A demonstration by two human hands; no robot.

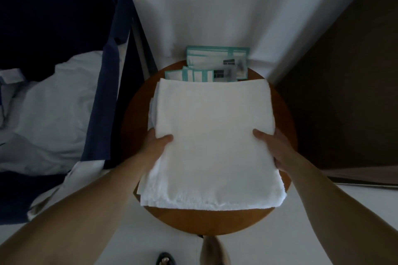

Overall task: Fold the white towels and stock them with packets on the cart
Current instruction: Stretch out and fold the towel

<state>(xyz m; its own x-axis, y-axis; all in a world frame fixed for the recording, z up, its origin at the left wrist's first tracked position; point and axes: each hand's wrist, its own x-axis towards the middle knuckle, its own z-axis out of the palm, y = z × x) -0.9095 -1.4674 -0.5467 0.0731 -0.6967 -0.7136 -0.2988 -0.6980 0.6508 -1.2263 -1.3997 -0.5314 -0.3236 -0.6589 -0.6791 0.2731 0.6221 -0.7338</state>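
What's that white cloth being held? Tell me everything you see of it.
The folded white terry towel is a thick, fluffy rectangle, its layers showing at the near and left edges. It lies flat over the round brown wooden table, its far edge covering part of the teal-edged packets. The left hand and right hand grip its sides, thumbs on top.

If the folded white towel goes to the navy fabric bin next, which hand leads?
Left, likely: the left hand grips the folded white towel on the side facing the navy fabric bin; right hand is opposite.
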